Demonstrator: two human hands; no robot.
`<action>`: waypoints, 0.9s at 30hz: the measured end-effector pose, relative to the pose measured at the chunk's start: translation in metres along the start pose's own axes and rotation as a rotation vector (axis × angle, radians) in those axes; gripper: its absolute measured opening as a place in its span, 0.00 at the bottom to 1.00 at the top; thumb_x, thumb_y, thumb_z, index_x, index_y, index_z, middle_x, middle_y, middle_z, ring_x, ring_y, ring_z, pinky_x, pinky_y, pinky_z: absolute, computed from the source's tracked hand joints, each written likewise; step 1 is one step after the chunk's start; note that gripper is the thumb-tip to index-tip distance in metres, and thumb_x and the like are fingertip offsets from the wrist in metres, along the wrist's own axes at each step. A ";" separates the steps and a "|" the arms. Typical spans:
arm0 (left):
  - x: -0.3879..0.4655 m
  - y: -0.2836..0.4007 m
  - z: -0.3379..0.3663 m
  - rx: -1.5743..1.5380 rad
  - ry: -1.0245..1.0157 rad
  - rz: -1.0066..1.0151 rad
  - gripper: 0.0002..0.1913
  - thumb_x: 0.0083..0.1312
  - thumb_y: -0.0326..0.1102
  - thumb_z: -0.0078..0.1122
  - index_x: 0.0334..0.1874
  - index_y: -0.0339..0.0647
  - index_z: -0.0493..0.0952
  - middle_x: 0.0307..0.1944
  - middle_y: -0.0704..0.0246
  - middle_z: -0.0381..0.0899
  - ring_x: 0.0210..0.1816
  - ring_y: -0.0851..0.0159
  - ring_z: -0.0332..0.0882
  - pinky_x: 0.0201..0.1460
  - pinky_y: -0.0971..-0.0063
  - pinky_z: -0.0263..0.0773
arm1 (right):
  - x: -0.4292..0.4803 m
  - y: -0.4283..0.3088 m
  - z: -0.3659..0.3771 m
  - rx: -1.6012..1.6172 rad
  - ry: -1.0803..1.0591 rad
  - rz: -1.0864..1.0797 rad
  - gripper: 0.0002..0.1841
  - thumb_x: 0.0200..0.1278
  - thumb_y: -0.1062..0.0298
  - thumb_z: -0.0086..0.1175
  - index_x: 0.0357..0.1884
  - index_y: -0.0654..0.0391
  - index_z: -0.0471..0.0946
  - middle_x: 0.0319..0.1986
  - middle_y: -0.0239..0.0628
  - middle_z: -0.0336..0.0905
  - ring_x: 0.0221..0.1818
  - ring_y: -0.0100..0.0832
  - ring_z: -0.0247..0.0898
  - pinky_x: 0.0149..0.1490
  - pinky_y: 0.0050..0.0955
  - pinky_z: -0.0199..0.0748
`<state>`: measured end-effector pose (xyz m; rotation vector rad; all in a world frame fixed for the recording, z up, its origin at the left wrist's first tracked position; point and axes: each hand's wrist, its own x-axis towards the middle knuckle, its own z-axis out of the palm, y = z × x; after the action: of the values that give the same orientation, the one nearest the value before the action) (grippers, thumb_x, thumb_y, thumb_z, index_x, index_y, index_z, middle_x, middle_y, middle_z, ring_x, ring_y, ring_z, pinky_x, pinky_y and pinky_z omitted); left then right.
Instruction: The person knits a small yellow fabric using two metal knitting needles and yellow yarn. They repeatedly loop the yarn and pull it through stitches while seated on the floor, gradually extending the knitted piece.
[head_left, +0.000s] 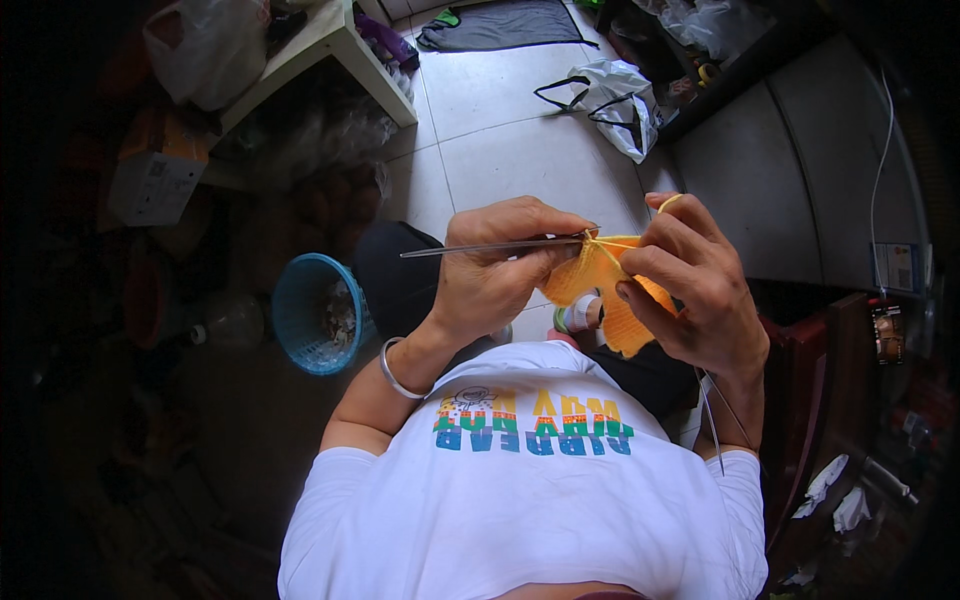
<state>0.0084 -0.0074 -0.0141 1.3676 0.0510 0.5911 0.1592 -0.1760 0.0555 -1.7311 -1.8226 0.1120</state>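
An orange-yellow knitted piece (626, 326) hangs between my two hands in front of my belly. My left hand (499, 262) pinches its upper left edge together with metal knitting needles (427, 251), whose ends stick out to the left. My right hand (690, 277) is closed on the right part of the knitting, and yellow yarn (670, 201) loops over its raised index finger. From the stitches at the needle tips, a strand runs to the right hand. Below the right wrist, more thin needles (709, 420) point down; their upper ends are hidden behind the hand.
A blue plastic basket (283, 322) with scraps stands at the left, near my knee. Farther off are a white table (367, 60), a white bag with black handles (626, 112) and a grey cloth (502, 26) on the tiled floor. A dark red wooden piece of furniture (817, 360) is at the right.
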 end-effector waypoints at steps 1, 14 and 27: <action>-0.001 0.002 0.000 0.012 -0.001 -0.014 0.13 0.63 0.14 0.62 0.47 0.31 0.86 0.41 0.60 0.88 0.37 0.71 0.85 0.36 0.84 0.79 | 0.000 -0.001 0.000 -0.009 0.011 -0.001 0.08 0.54 0.76 0.66 0.32 0.59 0.77 0.30 0.38 0.71 0.43 0.42 0.72 0.62 0.45 0.74; -0.010 0.007 0.015 0.101 0.058 0.004 0.11 0.67 0.24 0.68 0.51 0.33 0.84 0.36 0.65 0.86 0.29 0.80 0.80 0.27 0.89 0.71 | -0.002 -0.004 0.005 -0.070 0.132 0.025 0.08 0.50 0.78 0.67 0.33 0.59 0.81 0.27 0.39 0.74 0.39 0.40 0.75 0.61 0.48 0.76; -0.008 0.014 0.014 0.317 -0.017 0.060 0.14 0.64 0.30 0.74 0.51 0.36 0.86 0.30 0.68 0.86 0.28 0.83 0.78 0.25 0.91 0.66 | -0.001 -0.010 0.005 -0.034 0.166 0.078 0.09 0.50 0.77 0.69 0.35 0.59 0.83 0.28 0.39 0.76 0.41 0.40 0.76 0.61 0.49 0.75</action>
<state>0.0021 -0.0223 -0.0005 1.6858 0.0932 0.6408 0.1484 -0.1768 0.0555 -1.7800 -1.6471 -0.0305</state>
